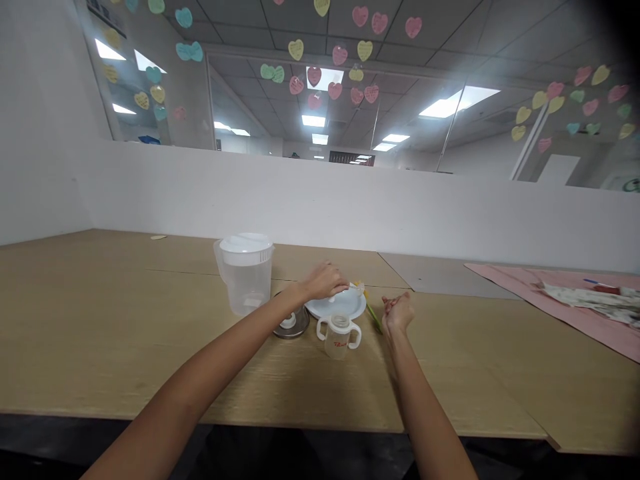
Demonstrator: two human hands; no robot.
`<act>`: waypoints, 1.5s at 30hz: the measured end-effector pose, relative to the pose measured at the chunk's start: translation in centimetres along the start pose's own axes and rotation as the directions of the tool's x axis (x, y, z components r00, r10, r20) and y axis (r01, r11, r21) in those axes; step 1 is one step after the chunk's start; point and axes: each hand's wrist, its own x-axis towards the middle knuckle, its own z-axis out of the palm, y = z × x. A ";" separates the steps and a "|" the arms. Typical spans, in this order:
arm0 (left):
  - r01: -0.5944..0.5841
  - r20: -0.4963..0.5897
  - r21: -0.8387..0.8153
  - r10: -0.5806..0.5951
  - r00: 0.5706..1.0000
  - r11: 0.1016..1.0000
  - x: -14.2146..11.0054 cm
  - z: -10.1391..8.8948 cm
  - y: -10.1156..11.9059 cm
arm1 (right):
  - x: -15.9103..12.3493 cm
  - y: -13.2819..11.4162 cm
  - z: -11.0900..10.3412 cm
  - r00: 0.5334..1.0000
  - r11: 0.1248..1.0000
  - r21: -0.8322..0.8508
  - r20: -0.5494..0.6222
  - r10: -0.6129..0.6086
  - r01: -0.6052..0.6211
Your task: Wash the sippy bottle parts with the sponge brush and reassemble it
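Note:
My left hand (326, 280) reaches over a white plate (356, 309), fingers bent and closed. A small whitish piece lies at its fingertips, too small to name. To the right, my right hand (399, 311) is just above the table with its fingers curled in; what they hold, if anything, is hidden. Between the hands lies a slim yellow and green stick-like thing (373, 316), partly on the plate. In front of the plate stands a clear baby bottle (337, 341) with two white handles and no top. A white ring (288, 321) sits on a round metal dish (299, 328) beneath my left forearm.
A translucent pitcher (247, 283) with a white lid stands left of the plate. Far right, a pink cloth (530, 293) bears a patterned cloth (590, 301) and a pen. A small flat beige piece (159, 237) lies at the back left. A white wall (310, 200) bounds the wooden table (150, 353).

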 end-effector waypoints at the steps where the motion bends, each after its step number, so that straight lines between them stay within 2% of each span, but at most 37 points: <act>1: -0.002 -0.007 0.001 0.002 1.000 1.000 0.0 0.0 0.1 | 0.0 0.1 0.1 1.000 1.000 0.001 0.004 -0.002 0.002; 4: -0.004 -0.043 0.013 0.004 0.999 1.000 0.2 -0.3 0.3 | 0.2 0.5 0.0 1.000 0.999 0.031 0.005 0.008 -0.008; 7: -0.009 -0.067 0.021 0.010 0.998 1.000 -0.2 -0.7 -0.3 | 1.5 0.4 -0.9 0.997 0.998 0.050 -0.067 0.037 -0.034; 9: 0.053 -0.084 0.020 -0.051 0.995 0.998 -0.9 -1.3 -1.5 | 2.9 0.0 -2.0 0.982 0.999 0.045 -0.186 0.038 -0.030; 10: 0.128 -0.105 0.009 -0.126 0.986 0.992 -1.4 -1.7 -2.3 | 3.6 -0.2 -2.6 0.977 0.999 0.042 -0.213 0.033 -0.024; 12: 0.241 -0.131 -0.031 -0.243 0.961 0.970 -2.3 -2.4 -3.9 | 4.6 -0.4 -3.5 0.966 1.000 0.029 -0.257 0.017 -0.010; 15: 0.301 -0.130 -0.137 -0.319 0.939 0.944 -2.8 -3.0 -5.3 | 4.8 0.0 -3.6 0.960 1.000 -0.016 -0.280 -0.006 0.001; 20: 0.390 -0.132 -0.371 -0.463 0.876 0.843 -2.3 -2.0 -4.4 | 2.4 1.0 -2.2 0.972 0.994 -0.101 -0.225 -0.074 0.052; 22: 0.417 -0.103 -0.449 -0.510 0.854 0.790 -2.2 -0.9 -3.7 | 1.4 1.2 -1.8 0.985 0.980 -0.169 -0.118 -0.123 0.102; 24: 0.444 -0.069 -0.460 -0.529 0.846 0.769 -2.4 0.3 -3.1 | 0.6 1.2 -1.5 0.987 0.962 -0.226 -0.026 -0.160 0.150; 28: 0.478 0.012 -0.272 -0.494 0.869 0.835 -2.8 2.5 -2.3 | -0.4 1.1 -1.1 0.981 0.938 -0.287 0.027 -0.194 0.194; 32: 0.441 0.083 -0.120 -0.434 0.897 0.889 -2.7 4.0 -1.7 | -0.6 1.0 -1.0 0.977 0.920 -0.334 0.020 -0.213 0.207; 35: 0.416 0.145 -0.126 -0.398 0.906 0.901 -2.3 4.7 -1.3 | -0.5 1.0 -1.1 0.969 0.907 -0.363 -0.043 -0.243 0.211; 38: 0.430 0.218 -0.147 -0.395 0.892 0.891 -1.7 5.3 -0.8 | -0.3 1.1 -1.3 0.955 0.891 -0.398 -0.100 -0.279 0.219; 41: 0.457 0.302 -0.205 -0.388 0.871 0.866 -1.3 6.1 -0.4 | -0.3 1.2 -1.4 0.945 0.871 -0.425 -0.095 -0.313 0.245; 45: 0.480 0.428 -0.350 -0.318 0.846 0.805 -0.7 7.3 -0.1 | -0.3 1.4 -1.4 0.941 0.864 -0.435 -0.097 -0.325 0.254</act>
